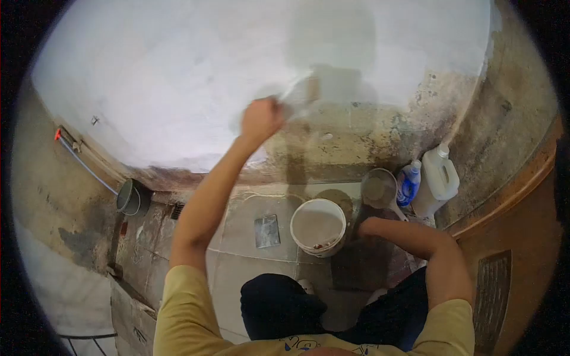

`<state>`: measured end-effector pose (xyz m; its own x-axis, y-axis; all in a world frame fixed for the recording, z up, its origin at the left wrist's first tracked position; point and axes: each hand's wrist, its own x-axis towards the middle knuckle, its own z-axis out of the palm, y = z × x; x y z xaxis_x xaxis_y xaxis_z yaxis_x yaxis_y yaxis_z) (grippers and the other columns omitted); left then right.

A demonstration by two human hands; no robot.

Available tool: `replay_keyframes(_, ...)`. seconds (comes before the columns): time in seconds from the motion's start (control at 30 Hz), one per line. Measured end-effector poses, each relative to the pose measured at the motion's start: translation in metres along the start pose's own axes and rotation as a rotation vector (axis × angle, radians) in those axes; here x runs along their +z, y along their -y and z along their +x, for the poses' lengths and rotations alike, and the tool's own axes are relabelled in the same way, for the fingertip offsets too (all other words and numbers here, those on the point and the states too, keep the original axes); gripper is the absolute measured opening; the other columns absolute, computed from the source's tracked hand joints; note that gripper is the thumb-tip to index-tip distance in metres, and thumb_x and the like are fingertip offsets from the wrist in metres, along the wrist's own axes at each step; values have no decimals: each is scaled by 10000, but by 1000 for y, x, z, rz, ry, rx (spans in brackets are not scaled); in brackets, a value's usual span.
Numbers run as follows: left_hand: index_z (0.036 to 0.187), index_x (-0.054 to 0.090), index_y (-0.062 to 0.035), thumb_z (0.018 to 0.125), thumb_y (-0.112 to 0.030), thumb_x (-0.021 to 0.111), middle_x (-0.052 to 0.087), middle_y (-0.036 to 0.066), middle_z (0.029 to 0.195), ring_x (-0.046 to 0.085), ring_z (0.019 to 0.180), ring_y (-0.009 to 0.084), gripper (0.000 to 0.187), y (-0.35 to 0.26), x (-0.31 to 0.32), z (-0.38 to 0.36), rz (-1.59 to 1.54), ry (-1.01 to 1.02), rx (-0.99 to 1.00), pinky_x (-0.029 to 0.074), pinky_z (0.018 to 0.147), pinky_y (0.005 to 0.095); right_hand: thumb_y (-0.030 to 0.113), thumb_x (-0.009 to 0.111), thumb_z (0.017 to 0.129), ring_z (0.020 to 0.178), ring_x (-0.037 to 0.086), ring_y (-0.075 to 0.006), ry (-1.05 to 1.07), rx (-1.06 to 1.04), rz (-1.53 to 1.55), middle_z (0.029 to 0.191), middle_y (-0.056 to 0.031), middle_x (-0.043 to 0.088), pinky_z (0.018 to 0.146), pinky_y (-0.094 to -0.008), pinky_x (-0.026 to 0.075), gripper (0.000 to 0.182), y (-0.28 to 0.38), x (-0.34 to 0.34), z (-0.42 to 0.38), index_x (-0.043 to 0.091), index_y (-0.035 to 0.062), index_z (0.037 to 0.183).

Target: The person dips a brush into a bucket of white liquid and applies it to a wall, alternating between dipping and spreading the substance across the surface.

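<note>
My left hand (pixel 261 121) is raised in front of the wall, its fingers closed around a paintbrush (pixel 311 89). The brush is smeared by motion, and its tan end overlaps the border between the white coat and the stained lower wall (pixel 350 133). Below stands a white bucket (pixel 294 232) holding something pale grey, with brownish bits along the near inner side. My right hand (pixel 369 228) is low, just right of the bucket; its fingers are lost in dark shadow, so I cannot tell what they do.
Behind my right hand are a dipper (pixel 379 188), a blue bottle (pixel 408 185) and a translucent jug (pixel 438 181). A square metal plate (pixel 267 231) lies on the tiles left of the bucket. Farther left, a dark pail (pixel 128 197) stands near a blue hose (pixel 89 168).
</note>
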<state>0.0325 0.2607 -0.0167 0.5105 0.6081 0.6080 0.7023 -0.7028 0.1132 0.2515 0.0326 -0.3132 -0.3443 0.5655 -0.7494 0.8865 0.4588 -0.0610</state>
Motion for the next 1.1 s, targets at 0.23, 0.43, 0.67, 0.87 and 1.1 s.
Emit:
replay_keyframes(0.23,820,665,-4,872,-219,591,651,251,768,639,750,445,233,198,-89,-94,309,-76,-399,511,676,515,219,718,772,865,678,-254,294,-80,-119,962,-93,714,709,-393,544,230,-12,19,35,740,99,967)
replay_keyframes(0.43,810,673,-5,850,-168,609,661,232,769,644,731,426,180,146,-62,-111,216,-37,-365,511,667,498,199,720,759,883,683,-256,432,26,100,962,-89,717,729,-416,548,264,-31,46,69,733,103,1005)
replay_keyframes(0.67,788,661,-7,869,-262,600,623,240,697,619,666,424,275,-102,52,-19,-331,6,50,479,641,500,177,731,736,887,687,-286,-37,-45,-106,948,-94,720,733,-456,548,288,1,-14,-2,732,79,1006)
replay_keyframes(0.87,795,663,4,873,-246,564,665,230,775,652,745,421,280,-220,75,53,-355,38,228,521,726,509,185,752,690,880,689,-304,-130,-10,-96,950,-91,721,704,-459,545,292,-13,-5,6,744,100,969)
replay_keyframes(1.1,822,678,-6,881,-322,583,651,242,738,640,746,438,336,-129,24,52,-171,104,147,520,706,505,202,743,704,871,686,-298,-97,49,6,980,-90,716,700,-457,551,295,-15,10,12,743,133,991)
